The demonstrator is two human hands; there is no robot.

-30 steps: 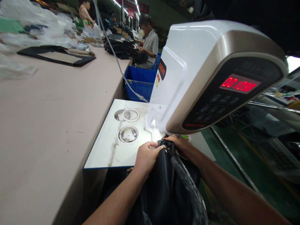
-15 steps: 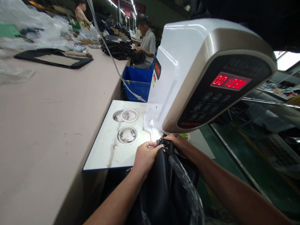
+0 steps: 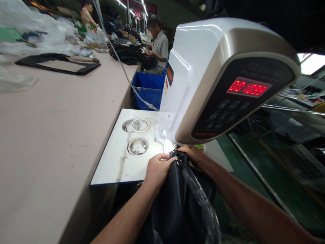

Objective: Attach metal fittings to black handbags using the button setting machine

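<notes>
A black bag (image 3: 175, 200) with a plastic-wrapped strap (image 3: 203, 196) hangs below the head of a white and gold machine (image 3: 195, 74). My left hand (image 3: 158, 169) pinches the bag's top edge from the left, near a small metal fitting. On the other side, my right hand (image 3: 194, 156) grips the top corner under the machine head; its fingertips are partly hidden. The machine's panel has a lit red display (image 3: 250, 87). Beside my left hand, a white work plate (image 3: 109, 166) has round recesses (image 3: 138, 146) with small metal parts.
A long pale table (image 3: 50, 135) fills the left, with a black flat piece (image 3: 58, 63) and clear plastic (image 3: 45, 30) on it. Behind the machine are a blue bin (image 3: 148, 93) and a seated person (image 3: 160, 47). A white cable (image 3: 122, 64) runs down to the machine.
The last digit on the red display has changed from what looks like 8 to 9. Both hands and the bag stay where they were.
</notes>
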